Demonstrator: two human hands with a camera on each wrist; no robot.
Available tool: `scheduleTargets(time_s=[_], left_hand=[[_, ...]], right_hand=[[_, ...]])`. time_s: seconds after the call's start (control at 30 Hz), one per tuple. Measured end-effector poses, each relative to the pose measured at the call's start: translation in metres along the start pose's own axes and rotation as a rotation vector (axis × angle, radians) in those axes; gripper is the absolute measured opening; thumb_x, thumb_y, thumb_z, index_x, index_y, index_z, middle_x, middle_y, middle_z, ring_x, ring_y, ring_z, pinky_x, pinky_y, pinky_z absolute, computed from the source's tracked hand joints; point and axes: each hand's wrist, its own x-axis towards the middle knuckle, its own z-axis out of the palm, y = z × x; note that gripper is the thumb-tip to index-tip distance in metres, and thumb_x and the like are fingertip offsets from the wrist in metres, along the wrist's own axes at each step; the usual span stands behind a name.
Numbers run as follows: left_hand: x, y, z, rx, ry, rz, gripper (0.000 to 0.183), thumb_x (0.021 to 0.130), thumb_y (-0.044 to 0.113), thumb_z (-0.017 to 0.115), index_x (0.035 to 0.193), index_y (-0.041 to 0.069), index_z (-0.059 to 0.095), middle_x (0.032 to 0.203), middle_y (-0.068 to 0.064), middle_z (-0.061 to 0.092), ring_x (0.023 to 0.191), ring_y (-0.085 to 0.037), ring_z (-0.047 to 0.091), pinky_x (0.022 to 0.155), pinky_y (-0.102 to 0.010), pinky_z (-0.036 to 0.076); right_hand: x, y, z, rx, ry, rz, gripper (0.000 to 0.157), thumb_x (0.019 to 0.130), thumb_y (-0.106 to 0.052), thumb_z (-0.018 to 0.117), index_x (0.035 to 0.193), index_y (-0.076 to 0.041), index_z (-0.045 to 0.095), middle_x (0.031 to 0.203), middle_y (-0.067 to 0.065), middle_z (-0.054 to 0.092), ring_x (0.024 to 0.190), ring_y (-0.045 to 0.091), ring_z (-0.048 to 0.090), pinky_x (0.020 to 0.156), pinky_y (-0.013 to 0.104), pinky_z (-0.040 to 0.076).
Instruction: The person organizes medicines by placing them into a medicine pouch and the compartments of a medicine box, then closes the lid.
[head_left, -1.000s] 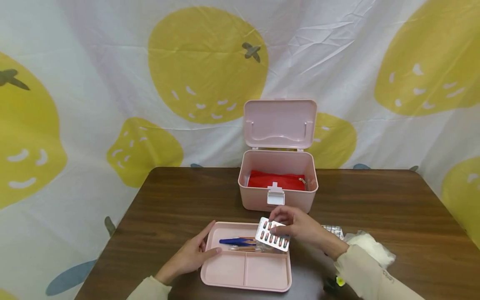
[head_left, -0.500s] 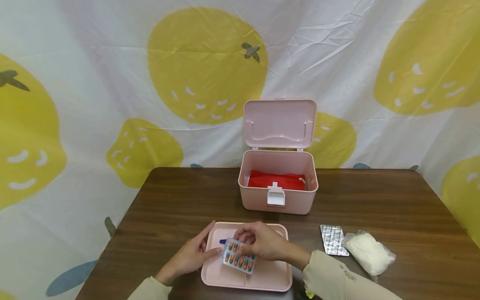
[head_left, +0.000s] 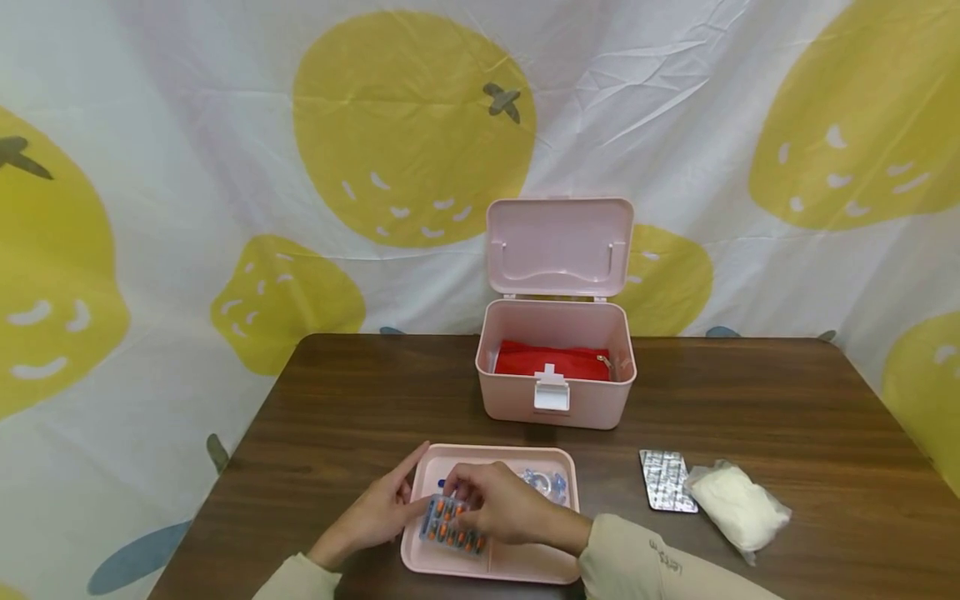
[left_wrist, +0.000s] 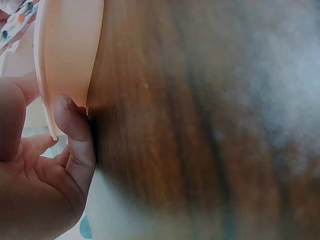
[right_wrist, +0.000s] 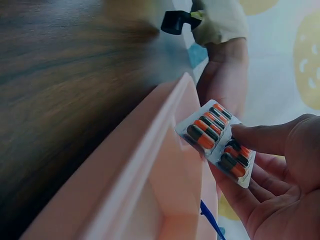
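A blister pack (head_left: 450,529) of orange-and-dark capsules is pinched between the thumb and fingers of my right hand (head_left: 517,504). It is tilted over the left part of the pink divided tray (head_left: 543,568). In the right wrist view, the blister pack (right_wrist: 217,132) shows its capsules, with the thumb pressed on its face. My left hand (head_left: 372,512) grips the tray's left side, thumb at the inside and fingers outside, as the left wrist view also shows at the tray wall (left_wrist: 70,50). A bluish clear packet (head_left: 547,483) lies in the back compartment. My right hand hides much of the tray.
Behind the tray stands a pink box (head_left: 555,408), lid up, with a red zippered pouch (head_left: 551,360) inside. On the right lie a silver blister pack (head_left: 666,481) and a bagged white wad (head_left: 742,508). A blue slender item (right_wrist: 212,220) shows in the tray.
My right hand has brought the capsule pack from the tray's back right corner leftward and toward me, turning it on the way. My left hand has stayed on the tray.
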Motion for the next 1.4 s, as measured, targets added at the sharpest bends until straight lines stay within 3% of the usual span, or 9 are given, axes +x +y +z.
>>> scheduleTargets(time_s=[0.3,0.53,0.9,1.0,1.27,1.4], left_hand=[[0.001,0.002,0.0,-0.012,0.007,-0.01,0.079,0.092,0.027,0.072,0.157,0.02,0.029,0.071,-0.001,0.05,0.048,-0.008,0.049,0.041,-0.023,0.042],[0.002,-0.001,0.0,0.0,0.007,-0.033,0.08,0.091,0.031,0.073,0.157,0.022,0.028,0.072,-0.001,0.051,0.049,-0.008,0.049,0.042,-0.024,0.043],[0.002,0.002,0.0,-0.02,0.005,-0.045,0.083,0.088,0.036,0.075,0.156,0.021,0.029,0.071,-0.002,0.051,0.05,-0.01,0.049,0.041,-0.025,0.042],[0.002,0.002,0.0,-0.023,0.007,-0.051,0.083,0.088,0.036,0.075,0.156,0.021,0.03,0.071,-0.002,0.051,0.05,-0.011,0.049,0.041,-0.025,0.042],[0.002,0.002,0.002,-0.023,0.015,-0.067,0.08,0.089,0.034,0.074,0.155,0.021,0.031,0.074,-0.003,0.051,0.051,-0.013,0.05,0.042,-0.028,0.043],[0.002,0.002,0.002,-0.023,0.014,-0.081,0.081,0.088,0.035,0.075,0.155,0.022,0.031,0.074,-0.003,0.051,0.052,-0.013,0.05,0.042,-0.028,0.044]], right_hand=[[0.0,0.0,0.01,-0.204,-0.044,-0.021,0.028,0.077,-0.003,0.08,0.098,-0.013,0.065,0.077,-0.008,0.065,0.067,-0.004,0.052,0.062,0.014,0.044],[-0.001,0.002,0.017,-0.193,-0.073,-0.011,0.024,0.077,-0.001,0.08,0.094,-0.01,0.066,0.073,-0.007,0.064,0.061,-0.006,0.052,0.057,0.011,0.045],[-0.005,0.0,0.016,-0.465,-0.073,-0.091,0.028,0.082,-0.026,0.081,0.101,-0.008,0.074,0.089,-0.005,0.07,0.075,-0.002,0.055,0.068,0.015,0.046],[-0.007,-0.002,0.011,-0.453,-0.08,-0.072,0.029,0.083,-0.027,0.079,0.105,-0.007,0.074,0.09,-0.004,0.069,0.077,-0.001,0.055,0.07,0.015,0.047],[-0.018,-0.005,-0.012,-0.239,-0.06,-0.053,0.016,0.083,-0.015,0.079,0.094,-0.005,0.073,0.083,-0.002,0.068,0.073,0.001,0.057,0.068,0.014,0.047],[-0.027,-0.005,-0.025,-0.206,-0.044,-0.071,0.014,0.083,-0.014,0.079,0.093,-0.007,0.073,0.083,-0.005,0.068,0.073,-0.002,0.057,0.068,0.015,0.05]])
